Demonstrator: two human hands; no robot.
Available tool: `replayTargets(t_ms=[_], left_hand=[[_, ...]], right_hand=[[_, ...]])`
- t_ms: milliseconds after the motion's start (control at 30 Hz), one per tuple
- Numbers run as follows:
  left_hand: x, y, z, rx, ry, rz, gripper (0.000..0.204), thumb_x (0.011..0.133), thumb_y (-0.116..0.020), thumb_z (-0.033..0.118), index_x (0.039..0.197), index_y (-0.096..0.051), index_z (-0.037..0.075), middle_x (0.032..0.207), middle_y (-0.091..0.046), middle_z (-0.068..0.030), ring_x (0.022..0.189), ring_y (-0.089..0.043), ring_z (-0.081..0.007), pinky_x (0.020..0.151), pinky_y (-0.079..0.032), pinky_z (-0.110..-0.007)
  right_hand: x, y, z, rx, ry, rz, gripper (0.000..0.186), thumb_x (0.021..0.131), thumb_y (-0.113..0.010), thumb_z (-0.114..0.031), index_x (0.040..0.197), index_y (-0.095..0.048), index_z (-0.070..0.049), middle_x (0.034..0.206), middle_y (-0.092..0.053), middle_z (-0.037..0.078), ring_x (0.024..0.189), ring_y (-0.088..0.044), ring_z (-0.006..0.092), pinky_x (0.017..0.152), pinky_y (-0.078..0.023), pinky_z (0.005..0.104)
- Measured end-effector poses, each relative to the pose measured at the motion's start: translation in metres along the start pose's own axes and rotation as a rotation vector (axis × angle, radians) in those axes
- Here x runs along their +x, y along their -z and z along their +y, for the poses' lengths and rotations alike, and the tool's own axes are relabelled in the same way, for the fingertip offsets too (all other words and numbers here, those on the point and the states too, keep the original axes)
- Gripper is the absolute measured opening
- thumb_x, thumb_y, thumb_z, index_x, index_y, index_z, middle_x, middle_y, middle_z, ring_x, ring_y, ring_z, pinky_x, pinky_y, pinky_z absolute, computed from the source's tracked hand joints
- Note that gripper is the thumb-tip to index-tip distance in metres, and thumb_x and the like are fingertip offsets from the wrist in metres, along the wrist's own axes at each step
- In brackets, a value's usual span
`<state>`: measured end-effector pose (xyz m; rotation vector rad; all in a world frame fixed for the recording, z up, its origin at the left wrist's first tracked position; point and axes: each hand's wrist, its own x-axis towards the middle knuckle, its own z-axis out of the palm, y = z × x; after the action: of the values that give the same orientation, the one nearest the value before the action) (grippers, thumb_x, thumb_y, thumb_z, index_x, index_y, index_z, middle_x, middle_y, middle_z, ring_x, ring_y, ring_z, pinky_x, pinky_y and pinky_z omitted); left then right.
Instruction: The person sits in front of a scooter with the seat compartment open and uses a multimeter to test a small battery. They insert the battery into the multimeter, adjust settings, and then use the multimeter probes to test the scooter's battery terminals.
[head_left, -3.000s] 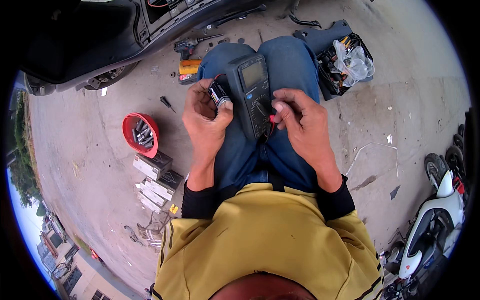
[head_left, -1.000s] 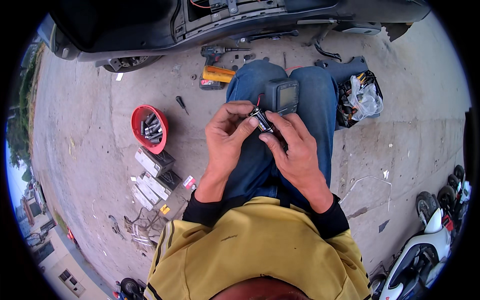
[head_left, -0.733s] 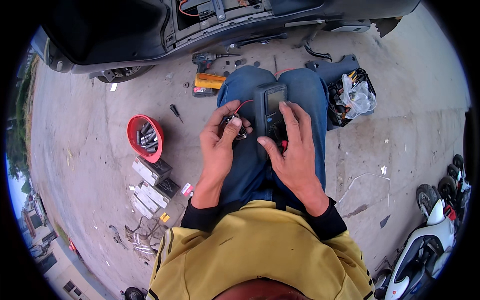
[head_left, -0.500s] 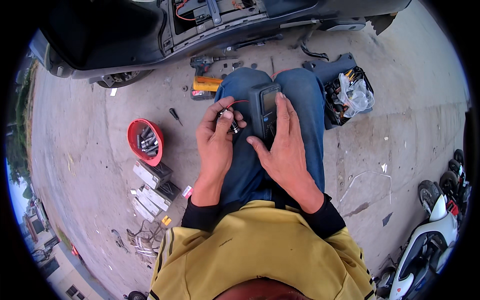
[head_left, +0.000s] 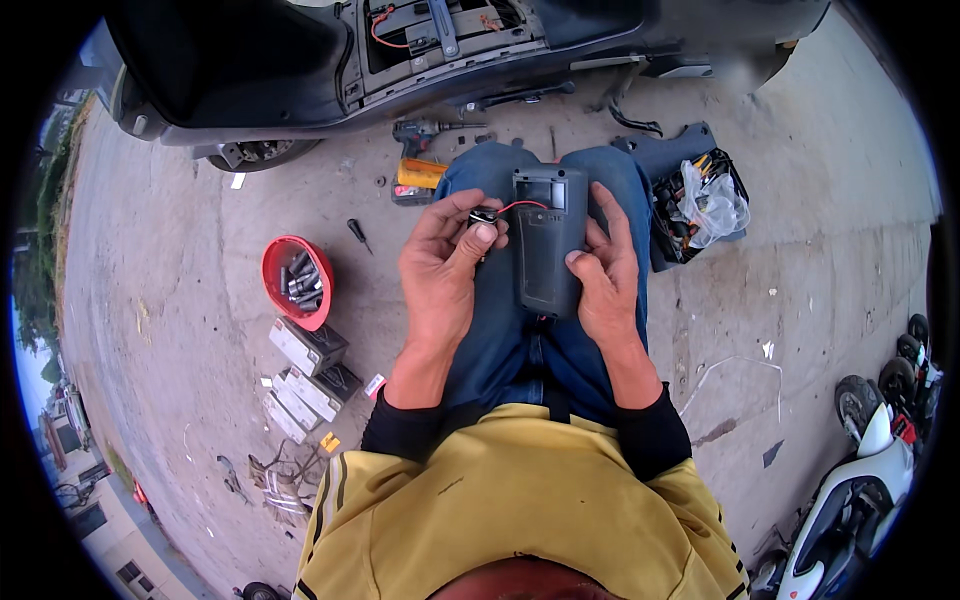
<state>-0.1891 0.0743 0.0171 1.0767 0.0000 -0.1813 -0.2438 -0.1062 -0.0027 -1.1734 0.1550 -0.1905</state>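
Note:
My right hand (head_left: 607, 275) grips a dark grey handheld multimeter (head_left: 548, 265) by its right side, thumb across the back. Its back faces up, with an open compartment near the top end. From that compartment a red wire (head_left: 522, 204) runs left to a small black-and-silver part (head_left: 484, 216). That part is pinched between the thumb and fingers of my left hand (head_left: 445, 255), which partly cover it, so its exact kind does not show. Both hands are above my knees in blue jeans.
A partly opened scooter (head_left: 400, 70) stands ahead. A cordless drill (head_left: 418, 135), a screwdriver (head_left: 359, 234) and a black toolbox (head_left: 700, 200) lie on the ground. To the left are a red helmet (head_left: 318, 318) holding metal sockets and several boxes (head_left: 305, 395).
The multimeter has been turned over, from screen side up to back side up. My right hand has shifted to its right edge. My left hand still pinches the wired part, now turned.

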Motion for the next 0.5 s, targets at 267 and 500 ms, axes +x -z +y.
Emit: replayTargets(t_ms=[267,500], left_hand=[[0.015,-0.006,0.004,0.387,-0.233,-0.150,0.038,0.103,-0.066,-0.008,0.141,-0.064,-0.006,0.132,-0.069,-0.0117,0.122,-0.069,-0.0225,0.110,-0.055,-0.037],[0.024,-0.027,0.012,0.811,-0.366,-0.212,0.031,0.095,-0.073,-0.012,0.124,-0.074,-0.001,0.133,-0.070,-0.0118,0.119,-0.070,-0.0239,0.106,-0.054,-0.035]], right_hand=[[0.007,0.007,0.003,0.031,-0.152,-0.033,0.072,0.100,-0.054,0.000,0.168,-0.031,0.007,0.150,-0.063,0.020,0.136,-0.060,0.0205,0.117,-0.044,0.0327],[0.008,0.005,-0.006,0.002,-0.187,-0.056,0.068,0.107,-0.062,-0.009,0.166,-0.033,0.010,0.150,-0.063,0.018,0.134,-0.060,0.0187,0.116,-0.045,0.0317]])
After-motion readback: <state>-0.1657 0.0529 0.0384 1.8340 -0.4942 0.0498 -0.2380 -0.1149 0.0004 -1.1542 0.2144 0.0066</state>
